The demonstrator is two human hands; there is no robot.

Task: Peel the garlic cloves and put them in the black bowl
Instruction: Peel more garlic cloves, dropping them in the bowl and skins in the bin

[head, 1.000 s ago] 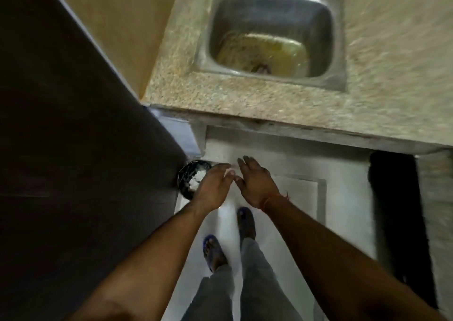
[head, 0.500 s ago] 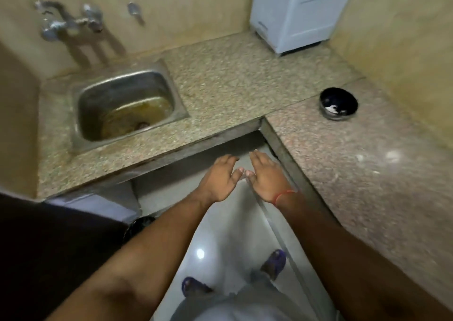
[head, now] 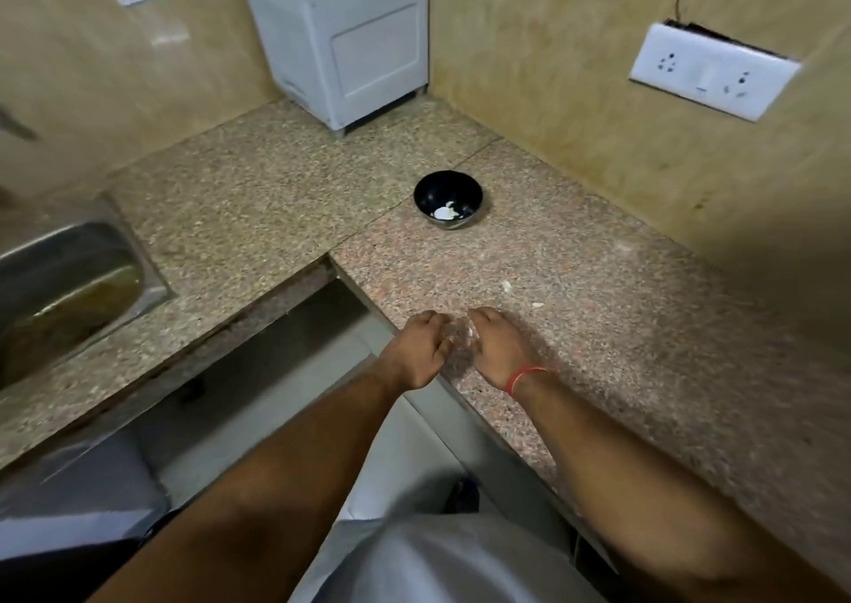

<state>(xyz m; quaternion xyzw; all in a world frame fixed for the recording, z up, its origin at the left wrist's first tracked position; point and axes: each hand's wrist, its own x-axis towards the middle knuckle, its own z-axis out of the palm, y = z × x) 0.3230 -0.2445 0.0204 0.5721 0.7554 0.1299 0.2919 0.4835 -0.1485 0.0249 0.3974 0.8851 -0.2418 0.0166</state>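
At the far left a steel sink [head: 69,289] is set in the granite table [head: 598,326]. The left hand [head: 421,349] and the right hand [head: 499,347] meet at the table edge, fingers curled around a small pale garlic clove [head: 463,331] between them; it is blurred. The black bowl [head: 448,199] stands farther back, holding white peeled pieces. Two pale scraps [head: 506,285] lie near.

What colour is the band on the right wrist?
Red; the wrist band shows clearly in the head view, just behind the right hand.
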